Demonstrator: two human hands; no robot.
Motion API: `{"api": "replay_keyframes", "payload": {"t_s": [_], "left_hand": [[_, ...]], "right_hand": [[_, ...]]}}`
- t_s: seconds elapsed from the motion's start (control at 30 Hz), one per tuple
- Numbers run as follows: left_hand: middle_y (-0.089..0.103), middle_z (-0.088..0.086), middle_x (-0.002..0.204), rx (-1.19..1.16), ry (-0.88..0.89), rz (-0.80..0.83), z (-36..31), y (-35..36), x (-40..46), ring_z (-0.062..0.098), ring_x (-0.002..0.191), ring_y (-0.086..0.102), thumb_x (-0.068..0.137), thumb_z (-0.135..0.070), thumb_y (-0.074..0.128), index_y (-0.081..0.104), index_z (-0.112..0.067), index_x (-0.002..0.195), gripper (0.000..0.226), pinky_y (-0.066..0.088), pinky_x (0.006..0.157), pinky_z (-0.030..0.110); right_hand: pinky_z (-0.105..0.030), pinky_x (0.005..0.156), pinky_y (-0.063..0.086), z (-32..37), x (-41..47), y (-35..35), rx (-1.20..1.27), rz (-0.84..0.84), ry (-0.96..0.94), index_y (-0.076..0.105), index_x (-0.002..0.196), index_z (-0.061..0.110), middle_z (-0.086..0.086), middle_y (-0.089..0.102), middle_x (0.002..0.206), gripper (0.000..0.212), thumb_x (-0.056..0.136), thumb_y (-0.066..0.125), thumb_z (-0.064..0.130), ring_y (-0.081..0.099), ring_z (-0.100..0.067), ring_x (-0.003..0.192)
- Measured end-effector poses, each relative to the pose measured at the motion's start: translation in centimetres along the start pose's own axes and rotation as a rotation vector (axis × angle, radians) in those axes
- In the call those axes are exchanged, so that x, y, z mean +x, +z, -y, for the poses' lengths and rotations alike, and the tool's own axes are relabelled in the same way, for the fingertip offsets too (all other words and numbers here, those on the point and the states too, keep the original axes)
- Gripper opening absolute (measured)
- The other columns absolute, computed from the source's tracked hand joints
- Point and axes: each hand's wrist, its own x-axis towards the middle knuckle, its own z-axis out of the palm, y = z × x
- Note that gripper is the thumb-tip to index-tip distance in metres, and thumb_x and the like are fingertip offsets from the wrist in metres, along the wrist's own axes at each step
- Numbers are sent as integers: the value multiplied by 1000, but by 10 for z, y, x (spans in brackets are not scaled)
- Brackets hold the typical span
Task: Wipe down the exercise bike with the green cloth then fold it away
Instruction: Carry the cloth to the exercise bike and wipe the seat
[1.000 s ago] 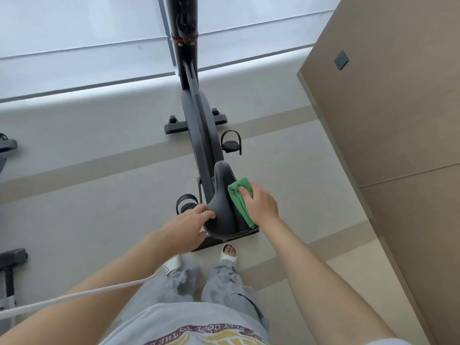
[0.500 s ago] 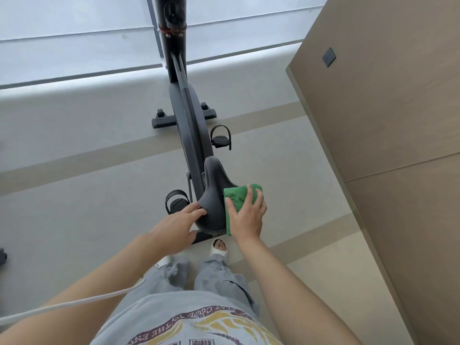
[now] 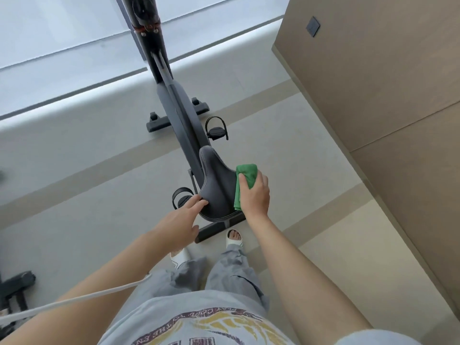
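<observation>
A black exercise bike (image 3: 174, 105) stands on the floor in front of me, its dark saddle (image 3: 216, 188) nearest to me. My right hand (image 3: 256, 197) grips the bunched green cloth (image 3: 245, 181) and presses it against the saddle's right side. The straight fingers of my left hand (image 3: 181, 220) touch the saddle's left rear edge. Part of the cloth is hidden under my right hand.
A tall brown wooden panel (image 3: 388, 95) with a dark switch (image 3: 313, 26) rises close on the right. Two strapped pedals (image 3: 217, 131) stick out either side of the frame. Dark equipment (image 3: 15, 287) sits at lower left. A white cable (image 3: 74, 298) crosses my left arm.
My right hand slid the cloth from the saddle's top over to its right side. My left hand stayed at the saddle's left rear edge. The view shifted slightly.
</observation>
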Motion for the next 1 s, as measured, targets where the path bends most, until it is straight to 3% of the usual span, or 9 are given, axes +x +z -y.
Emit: {"api": "replay_keyframes", "payload": {"t_s": [0.13,0.3,0.37,0.47,0.6,0.7,0.8,1.0], "left_hand": [[9,-21,165,46,23,47,5,-5,-1,29,103,64,87,-5,50,20,-33,161,84,56,85,46],[6,-20,168,128,69,97,10,-13,-3,26,102,61,87,-4,48,13,-37,163,90,54,79,39],[7,-21,168,131,102,116,15,-17,-2,25,116,59,84,-3,48,15,-38,163,92,55,85,40],[19,-21,166,75,136,104,22,-23,0,21,129,56,82,0,50,29,-38,159,89,52,96,39],[43,-16,155,-49,151,31,27,-31,-2,17,114,66,83,6,50,50,-30,148,75,52,96,34],[52,-9,143,-94,137,-26,31,-33,-3,18,105,69,84,10,49,57,-25,141,67,49,90,30],[58,0,140,-124,96,-140,45,-39,-3,26,113,67,84,12,48,61,-19,136,61,44,94,29],[56,3,143,-196,33,-178,62,-50,-9,27,117,63,88,10,47,59,-18,139,59,43,102,29]], "right_hand": [[-46,119,40,-8,-30,16,36,-110,-19,40,158,16,-6,37,160,66,102,57,48,42,-31,144],[-45,125,32,-6,-64,34,46,-225,-7,32,163,17,-12,23,170,70,104,59,42,29,-32,154],[-46,126,31,-8,-79,44,33,-282,-42,34,163,14,-15,21,170,69,104,62,35,28,-34,155],[-50,124,33,-11,-104,57,40,-347,-81,34,162,10,-16,16,172,69,102,66,23,23,-36,158],[-54,126,30,-8,-160,83,-45,-258,-190,33,163,14,-9,12,174,78,95,71,12,11,-38,161],[-60,119,37,-14,-187,98,-269,-191,-305,44,158,21,-6,22,173,71,92,70,24,17,-45,158],[-61,121,32,-6,-165,89,-418,-171,-356,49,154,20,-4,29,172,68,91,73,30,21,-45,157],[-60,126,17,44,-92,88,-677,-31,-353,34,162,16,-14,19,173,80,97,62,52,16,-45,159]]}}
